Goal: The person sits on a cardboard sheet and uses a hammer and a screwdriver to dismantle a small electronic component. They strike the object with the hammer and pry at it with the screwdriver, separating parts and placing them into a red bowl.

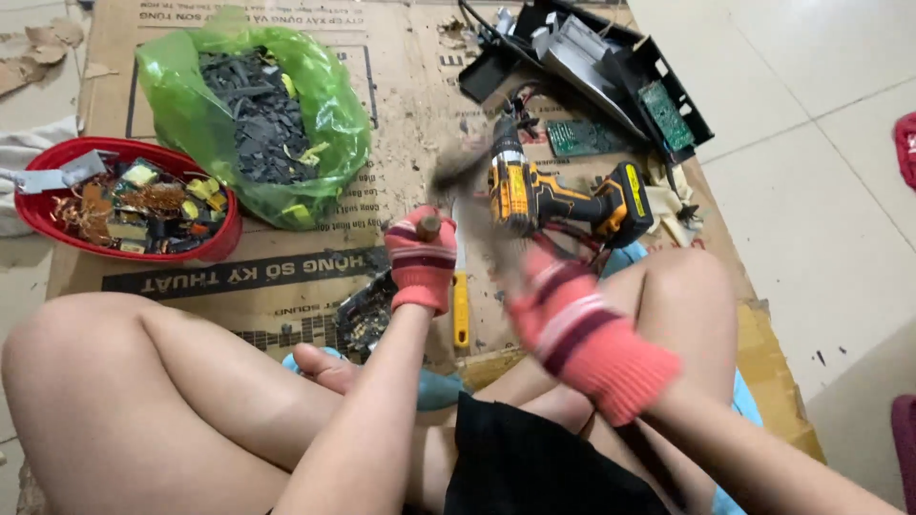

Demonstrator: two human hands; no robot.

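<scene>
Flattened cardboard (pixel 286 277) covers a pale tiled floor (pixel 821 191), and the person sits on it with bare knees drawn up to either side.

The left hand (pixel 421 259), in a pink striped knit glove, is closed in a fist around a small dark stub (pixel 427 226) that pokes up out of the top of the fist. What the stub is cannot be told. It looks short, rigid and light, so pinching it low leaves the top free, and the knit glove gives friction on something that small.

The right hand (pixel 582 334), gloved the same way, is blurred. Its grip is wrapped around a dark handle (pixel 496 253) that runs up to a smeared grey head (pixel 456 170) above the left fist. It looks like a hammer, though the blur hides its shape. Such a tool would be stiff and top-heavy, best held far down the handle.

Just behind the hands lies a yellow and black cordless drill (pixel 563 200) on its side. It would be dense, with the battery end heavy, and easiest to take by its rubbered handle.

A yellow-handled tool (pixel 461 305) lies on the cardboard between the knees. A green plastic bag (pixel 253 119) of dark scraps and a red basin (pixel 124 200) of copper windings and small parts sit to the left. Opened black casings with green circuit boards (pixel 611 86) are piled at the far edge; those boards would be brittle and sharp-edged.
</scene>
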